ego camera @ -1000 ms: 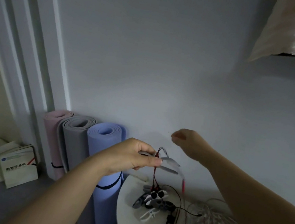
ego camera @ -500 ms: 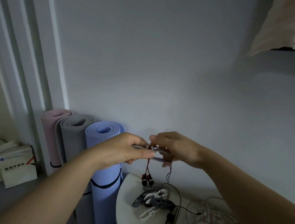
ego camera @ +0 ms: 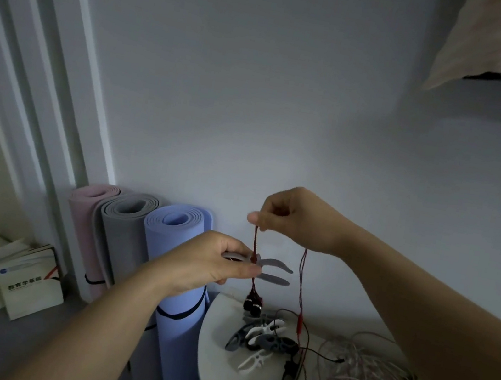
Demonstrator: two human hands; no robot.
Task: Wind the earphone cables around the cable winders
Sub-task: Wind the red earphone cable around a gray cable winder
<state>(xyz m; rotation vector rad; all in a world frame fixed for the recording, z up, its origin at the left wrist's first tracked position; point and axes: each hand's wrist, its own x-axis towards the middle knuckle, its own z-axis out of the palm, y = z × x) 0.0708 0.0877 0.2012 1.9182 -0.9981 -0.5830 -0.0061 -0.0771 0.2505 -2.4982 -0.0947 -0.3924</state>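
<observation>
1. The left grip (ego camera: 214, 261) pinches the grey cable winder (ego camera: 276, 265) by its ring end; its prongs point to 3 o'clock.
2. The right grip (ego camera: 300, 221), at 1 o'clock of the winder, pinches the red earphone cable (ego camera: 255, 243); the cable crosses the winder's waist.
3. The earbuds (ego camera: 253, 304) hang at 6 o'clock, near the white bench (ego camera: 212, 332).

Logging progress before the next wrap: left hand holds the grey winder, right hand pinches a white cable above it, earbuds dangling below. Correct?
One thing is off: the cable is dark red, not white. The head view shows the right hand pinching it above the grey winder held in the left hand, the earbuds dangling below.
</observation>
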